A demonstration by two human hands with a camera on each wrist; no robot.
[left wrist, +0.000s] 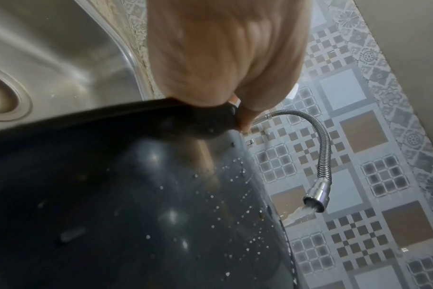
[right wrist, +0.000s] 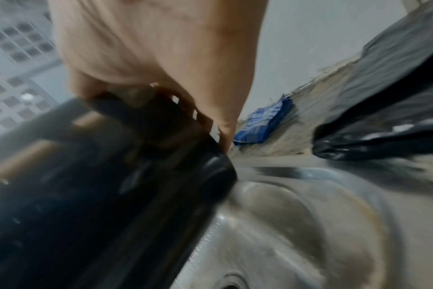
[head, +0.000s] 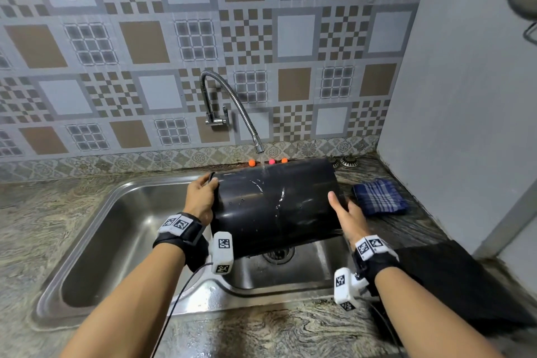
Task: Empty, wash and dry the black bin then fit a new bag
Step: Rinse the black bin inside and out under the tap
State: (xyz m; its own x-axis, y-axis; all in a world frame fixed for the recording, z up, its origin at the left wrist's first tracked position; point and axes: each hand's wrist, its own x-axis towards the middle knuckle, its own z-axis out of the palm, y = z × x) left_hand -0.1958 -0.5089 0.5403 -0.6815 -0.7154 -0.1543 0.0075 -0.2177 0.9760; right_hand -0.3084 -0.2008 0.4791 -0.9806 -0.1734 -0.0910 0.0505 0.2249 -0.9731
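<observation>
The black bin (head: 276,206) lies on its side over the steel sink (head: 116,229), its wet wall facing up. Water from the flexible tap (head: 258,148) runs onto that wall. My left hand (head: 202,197) grips the bin's rim (left wrist: 136,109) at its left end, thumb on the outside. My right hand (head: 345,218) holds the right end, thumb laid on the wall and fingers curled round the edge (right wrist: 198,121). In the left wrist view the bin (left wrist: 136,205) is beaded with drops and the tap (left wrist: 317,201) is running. The right wrist view is blurred.
A folded blue checked cloth (head: 379,197) lies on the counter right of the sink. A black bag (head: 453,279) sits on the counter at the right, near the front edge. Three small coloured balls (head: 271,161) sit at the wall behind the bin. The sink drain (head: 277,254) lies below the bin.
</observation>
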